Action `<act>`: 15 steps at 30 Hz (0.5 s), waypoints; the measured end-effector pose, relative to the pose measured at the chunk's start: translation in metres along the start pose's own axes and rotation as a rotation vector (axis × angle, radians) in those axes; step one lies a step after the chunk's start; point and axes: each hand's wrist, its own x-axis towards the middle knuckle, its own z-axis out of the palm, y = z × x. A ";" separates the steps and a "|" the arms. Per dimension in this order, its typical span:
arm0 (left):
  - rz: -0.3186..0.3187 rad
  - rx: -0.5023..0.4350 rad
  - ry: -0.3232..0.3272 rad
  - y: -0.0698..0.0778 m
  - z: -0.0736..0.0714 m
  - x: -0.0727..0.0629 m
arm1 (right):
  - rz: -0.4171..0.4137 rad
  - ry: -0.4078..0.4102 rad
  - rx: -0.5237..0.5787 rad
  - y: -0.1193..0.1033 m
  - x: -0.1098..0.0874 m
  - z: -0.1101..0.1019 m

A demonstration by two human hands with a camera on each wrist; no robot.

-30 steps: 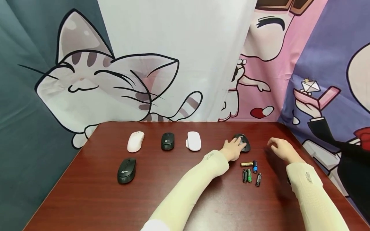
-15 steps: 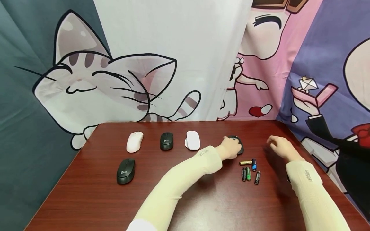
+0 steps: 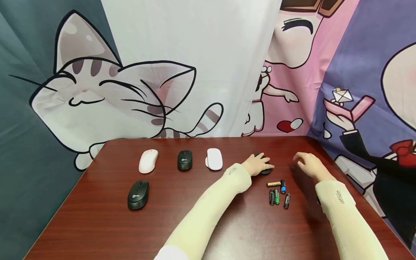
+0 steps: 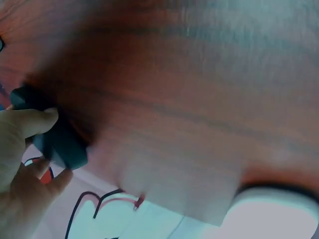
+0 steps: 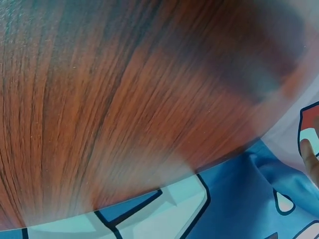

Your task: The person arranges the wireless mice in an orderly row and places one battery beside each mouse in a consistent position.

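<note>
At the back right of the table, my left hand (image 3: 256, 165) spreads over a black computer mouse (image 3: 267, 171). In the left wrist view the thumb (image 4: 47, 119) presses one side of this mouse (image 4: 65, 144), and fingertips lie at its other side. Much of the mouse is hidden under the hand. My right hand (image 3: 312, 166) hovers near the table's right edge, loosely bent, holding nothing. In the right wrist view only a fingertip (image 5: 310, 157) shows, at the right edge. Several batteries lie between the hands, among them a gold one (image 3: 273, 184) and a green one (image 3: 276, 196).
A white mouse (image 3: 148, 161), a small black mouse (image 3: 185, 160) and another white mouse (image 3: 215, 159) stand along the back. A larger black mouse (image 3: 138, 195) sits front left. A printed cloth (image 3: 227, 43) hangs behind the wooden table (image 3: 97, 224).
My left hand has drawn the black mouse a little to the left. Its fingers bunched half a second ago and are spread again now. The right hand stays almost in place.
</note>
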 end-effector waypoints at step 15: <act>-0.090 -0.201 -0.011 -0.028 -0.001 -0.010 | -0.023 -0.012 0.010 -0.001 0.002 0.003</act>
